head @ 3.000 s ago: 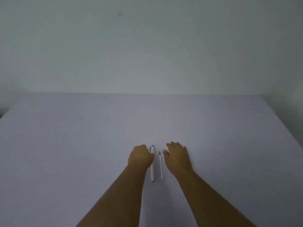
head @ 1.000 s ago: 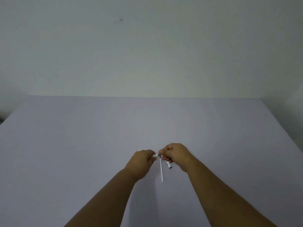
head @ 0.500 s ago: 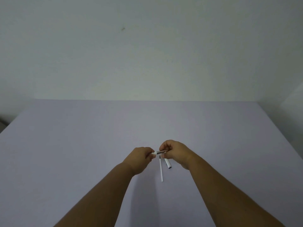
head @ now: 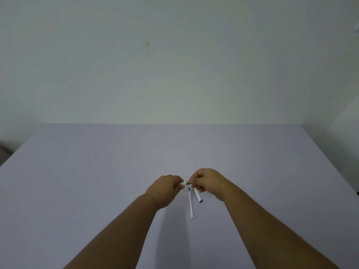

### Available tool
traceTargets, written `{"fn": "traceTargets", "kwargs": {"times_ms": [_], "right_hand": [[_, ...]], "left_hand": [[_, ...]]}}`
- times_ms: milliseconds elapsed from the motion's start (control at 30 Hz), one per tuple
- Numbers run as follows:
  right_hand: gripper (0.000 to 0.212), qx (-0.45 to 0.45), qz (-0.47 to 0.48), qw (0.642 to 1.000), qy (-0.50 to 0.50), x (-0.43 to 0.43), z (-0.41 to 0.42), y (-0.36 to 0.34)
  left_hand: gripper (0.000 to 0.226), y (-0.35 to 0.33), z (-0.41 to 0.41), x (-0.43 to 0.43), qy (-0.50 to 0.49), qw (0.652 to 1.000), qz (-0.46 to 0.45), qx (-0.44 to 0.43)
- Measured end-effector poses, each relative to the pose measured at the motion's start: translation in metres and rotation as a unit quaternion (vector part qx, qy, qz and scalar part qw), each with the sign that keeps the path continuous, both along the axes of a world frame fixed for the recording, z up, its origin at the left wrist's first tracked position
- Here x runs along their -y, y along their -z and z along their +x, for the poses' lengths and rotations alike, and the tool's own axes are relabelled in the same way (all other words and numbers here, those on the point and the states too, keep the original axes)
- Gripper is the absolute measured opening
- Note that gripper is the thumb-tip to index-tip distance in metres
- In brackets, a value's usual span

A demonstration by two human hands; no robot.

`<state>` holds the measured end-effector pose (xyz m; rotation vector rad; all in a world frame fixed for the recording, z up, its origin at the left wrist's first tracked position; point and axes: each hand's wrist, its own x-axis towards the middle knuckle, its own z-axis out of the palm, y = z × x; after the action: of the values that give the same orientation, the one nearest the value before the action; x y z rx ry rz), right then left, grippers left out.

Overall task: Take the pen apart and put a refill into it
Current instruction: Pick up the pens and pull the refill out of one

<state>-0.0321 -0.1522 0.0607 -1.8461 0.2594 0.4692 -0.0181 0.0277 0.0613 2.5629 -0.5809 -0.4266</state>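
Note:
Both my hands hold a white pen [head: 185, 183] level above the lilac table, a short stretch of it showing between them. My left hand [head: 166, 188] is closed around the pen's left end. My right hand [head: 206, 181] grips its right end and also holds the white pen cap [head: 197, 195], which sticks out below the fingers toward me. A thin white refill [head: 191, 203] with a dark tip lies on the table just under the hands, pointing away from me.
The lilac table [head: 97, 171] runs back to a plain pale wall [head: 174, 65]. Its right edge [head: 330, 162] slants toward me, and a dark object [head: 3, 152] sits past the left edge.
Three seconds ago the pen lay beside the refill under open hands. Both hands picked it up, the cap came off into the right hand, and the hands now grip the pen closer together.

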Motion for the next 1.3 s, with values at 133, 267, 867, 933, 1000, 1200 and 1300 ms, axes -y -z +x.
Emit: {"fn": "traceTargets", "kwargs": {"times_ms": [133,267,867,933,1000,1200,1300], "right_hand": [[0.004,-0.009,0.022,1.0,-0.006,0.001,-0.002,-0.002],[0.009,0.002,-0.011,1.0,-0.003,0.002,-0.002,-0.001],[0.002,0.029,-0.008,1.0,0.007,0.007,-0.007,-0.004],[0.011,0.025,0.014,1.0,0.007,0.007,-0.007,-0.004],[0.012,0.006,0.015,1.0,0.014,0.007,-0.009,-0.006],[0.014,0.03,0.019,0.999,0.013,0.006,-0.008,-0.005],[0.009,0.007,0.011,1.0,0.02,0.006,-0.01,-0.009]], "left_hand": [[0.027,-0.003,0.0,0.0,-0.007,1.0,-0.009,0.009],[0.028,-0.005,-0.001,0.001,-0.002,1.0,-0.008,0.011],[0.027,-0.008,-0.004,0.009,0.006,1.0,-0.01,0.021],[0.027,-0.008,-0.004,0.009,0.006,1.0,-0.01,0.022],[0.027,-0.009,-0.005,0.009,0.006,1.0,-0.011,0.022],[0.027,-0.01,-0.006,0.01,0.005,1.0,-0.011,0.025],[0.028,-0.01,-0.005,0.009,0.0,1.0,-0.009,0.027]]}}
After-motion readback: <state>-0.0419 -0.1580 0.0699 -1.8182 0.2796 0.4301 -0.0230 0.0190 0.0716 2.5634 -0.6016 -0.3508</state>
